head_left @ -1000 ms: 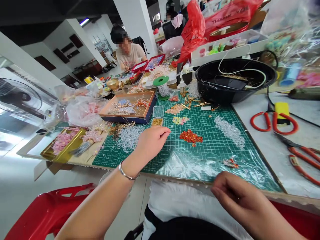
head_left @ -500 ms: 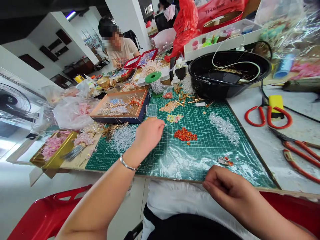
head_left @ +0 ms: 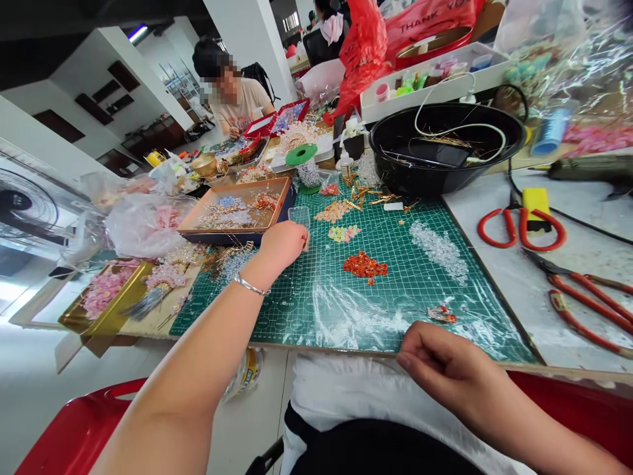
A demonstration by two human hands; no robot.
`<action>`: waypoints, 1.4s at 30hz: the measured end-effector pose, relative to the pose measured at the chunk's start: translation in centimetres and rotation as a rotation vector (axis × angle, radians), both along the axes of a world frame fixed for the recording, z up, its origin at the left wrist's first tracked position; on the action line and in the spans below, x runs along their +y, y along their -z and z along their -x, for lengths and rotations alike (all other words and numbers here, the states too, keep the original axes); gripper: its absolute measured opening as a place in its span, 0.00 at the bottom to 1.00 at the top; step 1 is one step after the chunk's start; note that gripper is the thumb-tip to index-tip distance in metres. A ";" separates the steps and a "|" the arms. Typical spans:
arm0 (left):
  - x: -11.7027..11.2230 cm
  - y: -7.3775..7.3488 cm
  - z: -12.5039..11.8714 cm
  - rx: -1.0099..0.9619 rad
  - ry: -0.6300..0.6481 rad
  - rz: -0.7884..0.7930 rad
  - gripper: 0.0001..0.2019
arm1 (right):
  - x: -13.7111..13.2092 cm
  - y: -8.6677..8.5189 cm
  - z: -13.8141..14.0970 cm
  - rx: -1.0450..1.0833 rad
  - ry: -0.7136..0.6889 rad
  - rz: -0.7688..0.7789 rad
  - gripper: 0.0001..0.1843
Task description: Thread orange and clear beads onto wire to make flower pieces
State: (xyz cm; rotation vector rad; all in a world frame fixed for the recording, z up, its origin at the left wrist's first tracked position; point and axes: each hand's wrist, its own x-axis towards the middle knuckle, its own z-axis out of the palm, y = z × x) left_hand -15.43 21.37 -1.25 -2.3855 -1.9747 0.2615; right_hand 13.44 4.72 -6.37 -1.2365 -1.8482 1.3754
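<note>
My left hand (head_left: 283,247), its fingers curled together, is beside a small clear plastic box (head_left: 299,215). Whatever those fingertips pinch is hidden. My right hand (head_left: 440,356) rests closed at the front edge of the green cutting mat (head_left: 291,323), and I cannot make out anything in it. Just beyond it lies a small orange and clear beaded piece (head_left: 442,314). Loose on the mat are orange-red beads (head_left: 364,264), clear beads (head_left: 439,251), pale yellow flower pieces (head_left: 343,233) and peach pieces (head_left: 332,210). More clear beads (head_left: 235,264) show partly behind my left wrist.
An open box (head_left: 235,231) of beaded sprigs stands at the left, near a gold tray (head_left: 111,300) of pink flowers. A black basin (head_left: 445,175) sits at the back right. Red-handled pliers (head_left: 588,307) lie at the right. Across the table sits another person (head_left: 247,99).
My left hand has shifted left and slightly away from me, closer to the clear plastic box. My right hand has stayed almost still, and the view has turned slightly.
</note>
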 end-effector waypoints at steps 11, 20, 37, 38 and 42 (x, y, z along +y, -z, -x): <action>-0.4 -0.1 0.8 -0.034 -0.104 0.024 0.14 | -0.1 0.0 -0.3 0.010 0.000 0.046 0.11; -2.7 -2.6 -0.6 -0.337 -0.171 -0.097 0.08 | -2.5 -1.5 -2.2 0.006 0.084 0.038 0.15; -22.3 -2.5 -13.2 -2.054 -0.549 0.913 0.08 | -9.2 -6.2 -3.6 0.035 0.184 -0.703 0.10; -22.4 -2.5 -13.2 -2.067 -0.560 0.918 0.08 | -9.3 -6.2 -3.6 0.037 0.179 -0.689 0.11; -22.7 -2.6 -13.3 -2.104 -0.583 0.939 0.07 | -9.7 -6.2 -3.6 0.028 0.188 -0.650 0.11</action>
